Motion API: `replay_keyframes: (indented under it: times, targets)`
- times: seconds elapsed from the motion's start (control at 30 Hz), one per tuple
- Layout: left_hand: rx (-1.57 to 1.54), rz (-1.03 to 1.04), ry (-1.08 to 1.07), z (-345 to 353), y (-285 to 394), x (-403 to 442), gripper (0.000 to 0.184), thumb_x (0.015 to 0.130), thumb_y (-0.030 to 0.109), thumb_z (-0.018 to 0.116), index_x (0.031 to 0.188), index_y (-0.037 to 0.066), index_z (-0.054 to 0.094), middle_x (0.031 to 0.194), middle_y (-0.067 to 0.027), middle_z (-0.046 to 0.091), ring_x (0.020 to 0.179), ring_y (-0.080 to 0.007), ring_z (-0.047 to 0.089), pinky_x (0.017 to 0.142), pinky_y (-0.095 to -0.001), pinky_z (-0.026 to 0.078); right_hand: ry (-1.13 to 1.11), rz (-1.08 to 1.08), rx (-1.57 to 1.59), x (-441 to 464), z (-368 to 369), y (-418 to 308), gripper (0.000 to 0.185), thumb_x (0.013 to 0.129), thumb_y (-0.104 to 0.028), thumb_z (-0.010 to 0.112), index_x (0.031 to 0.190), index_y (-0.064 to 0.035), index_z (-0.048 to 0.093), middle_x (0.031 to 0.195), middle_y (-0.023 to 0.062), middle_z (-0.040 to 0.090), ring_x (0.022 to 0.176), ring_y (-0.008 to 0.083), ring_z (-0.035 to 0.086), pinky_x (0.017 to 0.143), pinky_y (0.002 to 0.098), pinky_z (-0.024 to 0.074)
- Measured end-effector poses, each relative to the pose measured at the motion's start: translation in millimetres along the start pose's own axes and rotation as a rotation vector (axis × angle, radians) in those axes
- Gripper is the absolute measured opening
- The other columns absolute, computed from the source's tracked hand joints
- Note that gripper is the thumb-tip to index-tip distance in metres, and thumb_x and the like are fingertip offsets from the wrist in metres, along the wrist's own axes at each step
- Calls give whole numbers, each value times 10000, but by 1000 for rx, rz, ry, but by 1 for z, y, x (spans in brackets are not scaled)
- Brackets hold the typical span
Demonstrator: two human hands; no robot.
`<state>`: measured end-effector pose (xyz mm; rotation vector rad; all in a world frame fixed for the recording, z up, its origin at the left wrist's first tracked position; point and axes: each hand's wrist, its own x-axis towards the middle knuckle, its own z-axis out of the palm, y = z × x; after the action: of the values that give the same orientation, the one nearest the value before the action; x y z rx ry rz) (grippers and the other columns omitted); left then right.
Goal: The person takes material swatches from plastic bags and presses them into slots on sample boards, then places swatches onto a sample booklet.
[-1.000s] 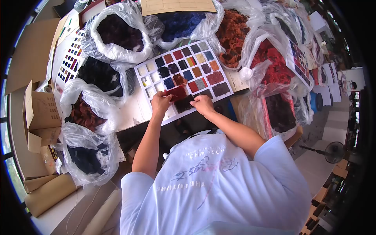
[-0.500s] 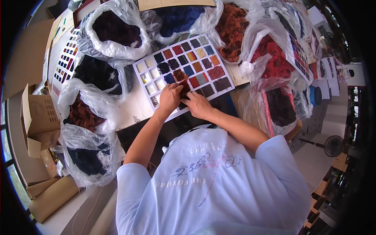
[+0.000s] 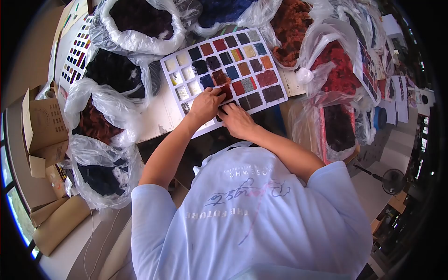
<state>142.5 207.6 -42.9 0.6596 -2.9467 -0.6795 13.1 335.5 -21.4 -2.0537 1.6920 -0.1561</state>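
Our left hand (image 3: pixel 207 105) was bent over, its fingers drawn close together and pressing down at a dark red tuft of fibre (image 3: pixel 227 92); we could not tell whether any strands were pinched between them. Our right hand (image 3: pixel 238 122) lay just beside it, fingers curled and tips low, their grip hidden from us.

Under both hands was a white rectangular board with a grid of coloured fibre patches (image 3: pixel 203 129). The tuft sat in its nearer part, just below a rust-orange fibre patch (image 3: pixel 219 77); a flat grey-brown patch (image 3: pixel 250 101) lay to the right of our fingers.

The board rested on the pale worktop (image 3: pixel 161 109), its near edge seeming to jut past the worktop's own. A hard push there, we judged, could tip or bend it. With the patches so close, a dragging fingertip might have carried red strands onto the rust one, or lifted the tuft out of place.

Farther out, beyond our left forearm, stood a clear plastic bag of reddish-brown fibre (image 3: pixel 128 109); beyond our right hand, a clear plastic bag of bright red fibre (image 3: pixel 322 35).
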Motion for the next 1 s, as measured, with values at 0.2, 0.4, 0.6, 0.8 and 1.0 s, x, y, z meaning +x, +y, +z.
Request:
replay_keyframes:
  times: [0.2, 0.4, 0.6, 0.8, 1.0]
  targets:
    - [228, 88, 137, 13, 6, -4, 426, 795, 110, 582, 1216, 66, 634, 1253, -93, 577, 1110, -287, 541, 920, -358, 496, 95, -61, -184, -4, 9, -4, 505, 808, -238, 708, 1231, -4, 560, 1219, 185, 514, 1198, 344, 457, 1048, 416, 394]
    - [-295, -204, 421, -29, -14, -31, 321, 882, 61, 562, 1193, 30, 635, 1129, -183, 647, 1030, -361, 619, 886, -417, 504, 325, 154, 462, -39, -15, 21, 293, 852, -214, 684, 1049, 2, 660, 1101, 181, 627, 1033, 352, 586, 916, 400, 476]
    - [-385, -875, 515, 22, -47, -105, 335, 916, 250, 617, 1151, 14, 650, 959, -198, 703, 848, -335, 689, 750, -406, 528, 493, 80, 245, -47, 23, 20, 134, 840, -143, 674, 931, -45, 686, 902, 120, 642, 913, 324, 597, 811, 419, 480]
    - [-642, -939, 409, 37, -43, -101, 375, 900, 253, 658, 1102, -63, 649, 779, -122, 690, 711, -180, 647, 654, -318, 500, 217, -12, 247, -17, 25, 47, 201, 877, -236, 645, 825, -51, 705, 864, 114, 661, 870, 313, 605, 787, 400, 481]
    - [-1276, -960, 391, -7, -7, -108, 308, 903, 182, 660, 1137, -6, 591, 860, -66, 657, 637, -120, 602, 610, -262, 525, 181, 953, 1315, -90, 18, 41, 425, 881, -459, 683, 1026, -64, 630, 892, 85, 685, 828, 227, 666, 740, 372, 537]
